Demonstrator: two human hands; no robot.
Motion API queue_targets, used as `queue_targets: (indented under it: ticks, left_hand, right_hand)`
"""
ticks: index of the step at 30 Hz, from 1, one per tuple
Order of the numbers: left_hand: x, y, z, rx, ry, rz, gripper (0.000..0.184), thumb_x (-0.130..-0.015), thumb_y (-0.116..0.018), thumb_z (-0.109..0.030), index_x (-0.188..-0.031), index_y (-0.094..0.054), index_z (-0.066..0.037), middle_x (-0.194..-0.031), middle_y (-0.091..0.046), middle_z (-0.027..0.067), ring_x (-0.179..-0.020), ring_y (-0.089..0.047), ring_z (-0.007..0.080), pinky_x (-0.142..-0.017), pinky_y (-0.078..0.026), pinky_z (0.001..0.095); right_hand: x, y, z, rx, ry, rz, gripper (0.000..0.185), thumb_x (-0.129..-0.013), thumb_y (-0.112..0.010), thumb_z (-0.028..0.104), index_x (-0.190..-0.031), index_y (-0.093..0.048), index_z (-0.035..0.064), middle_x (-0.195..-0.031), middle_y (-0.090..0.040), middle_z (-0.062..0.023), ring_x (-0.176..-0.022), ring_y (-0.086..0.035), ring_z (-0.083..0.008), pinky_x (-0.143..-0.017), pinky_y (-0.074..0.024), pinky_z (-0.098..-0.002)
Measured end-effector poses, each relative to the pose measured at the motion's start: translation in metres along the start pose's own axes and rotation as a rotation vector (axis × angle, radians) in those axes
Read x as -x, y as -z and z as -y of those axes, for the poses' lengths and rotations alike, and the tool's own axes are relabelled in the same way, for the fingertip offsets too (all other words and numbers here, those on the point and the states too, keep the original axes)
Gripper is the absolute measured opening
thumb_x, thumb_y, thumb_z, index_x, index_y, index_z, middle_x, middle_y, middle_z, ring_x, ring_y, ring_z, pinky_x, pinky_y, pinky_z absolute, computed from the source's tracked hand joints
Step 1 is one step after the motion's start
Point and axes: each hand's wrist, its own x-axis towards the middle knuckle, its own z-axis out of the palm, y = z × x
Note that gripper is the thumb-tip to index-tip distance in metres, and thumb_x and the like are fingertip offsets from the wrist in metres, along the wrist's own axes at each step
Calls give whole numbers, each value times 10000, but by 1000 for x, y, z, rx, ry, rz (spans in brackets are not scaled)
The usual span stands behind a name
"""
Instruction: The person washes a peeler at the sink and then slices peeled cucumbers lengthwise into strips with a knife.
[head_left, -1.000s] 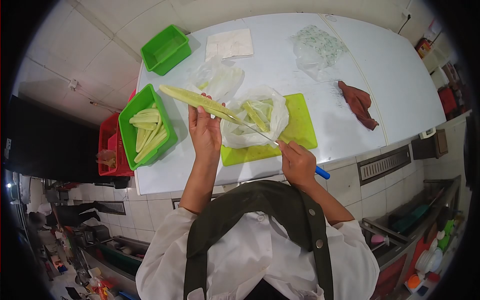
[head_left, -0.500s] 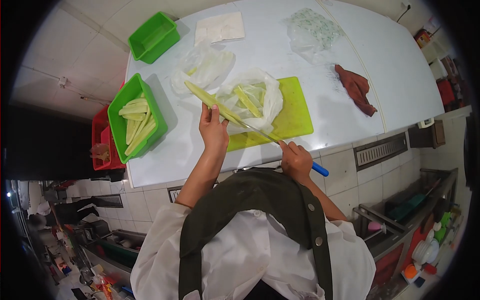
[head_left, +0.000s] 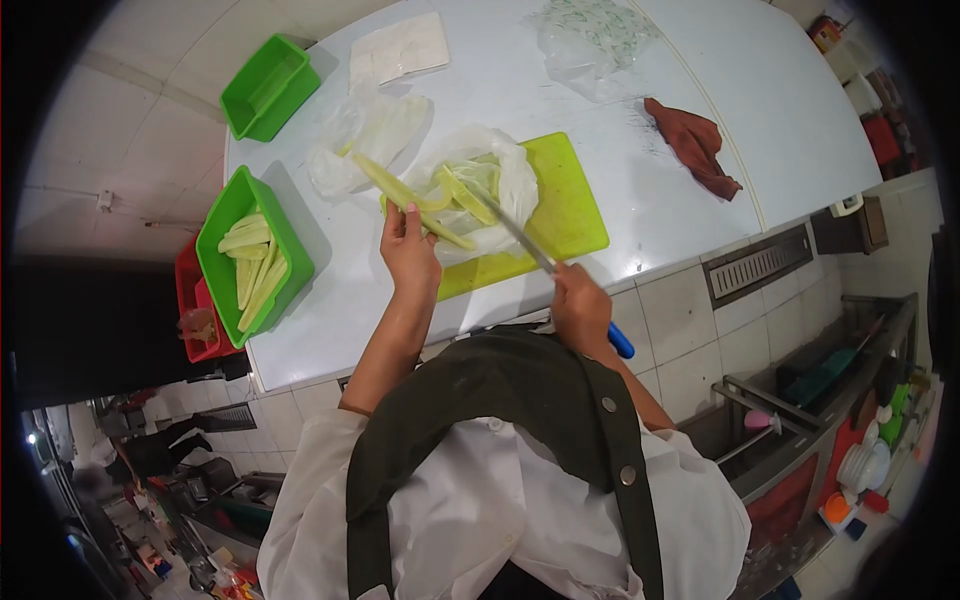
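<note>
Left hand (head_left: 411,258) is pinched around a long cucumber piece (head_left: 384,181) beside the plastic bag (head_left: 517,178); a knife (head_left: 528,243) is gripped in the right hand (head_left: 582,304). Pale pieces (head_left: 247,238) are already heaped in the green tub (head_left: 284,236), the held one is still outside it, and cut strips (head_left: 468,196) are gathered in the bag.

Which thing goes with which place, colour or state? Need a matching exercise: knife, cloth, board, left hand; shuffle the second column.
Things:
1. Knife
2. Cloth
3. Board
4. Left hand

Places, colours, states:
A. yellow-green, partly under a bag
B. holding a pale green vegetable
C. reddish-brown, crumpled
D. blue-handled, in the right hand

Pairs: 1-D, 2-C, 3-A, 4-B
</note>
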Motion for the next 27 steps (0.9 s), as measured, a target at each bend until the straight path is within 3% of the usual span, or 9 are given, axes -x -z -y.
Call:
queue_targets:
  ticks: [7,13,16,27]
  left_hand:
    - [-3,3,5,13,55,80,394,-945,-420,-124,-1330,-364,-60,-1168,-492,61,-1041,-500,174,-833,-472,376]
    - [-5,2,1,108,84,199,391,-953,-397,-136,-1334,-346,-64,-1201,-476,84,-1117,-456,191,-894,-428,423]
    - [-1,-1,-2,104,72,218,415,-953,-396,-163,-1341,-303,-50,-1293,-411,114,-1209,-383,224,-933,-393,439]
    - [0,-2,-6,-14,179,183,348,-947,-404,-159,-1269,-383,-27,-1196,-472,129,-1122,-462,242,-897,-437,450]
  right_hand:
    - [-7,29,10,-68,-65,96,138,-800,-543,104,-916,-608,68,-778,-578,-113,-688,-568,-337,-586,-442,-412]
    - [-9,25,28,-229,47,136,133,-794,-556,104,-914,-607,76,-776,-578,-103,-674,-573,-324,-571,-438,-403]
    - [-11,21,28,-187,94,127,141,-788,-576,89,-921,-618,70,-766,-585,-85,-651,-579,-291,-549,-446,-359]
    - [-8,-9,12,-55,170,-6,157,-780,-567,59,-926,-621,77,-732,-553,-83,-633,-564,-299,-539,-442,-372]
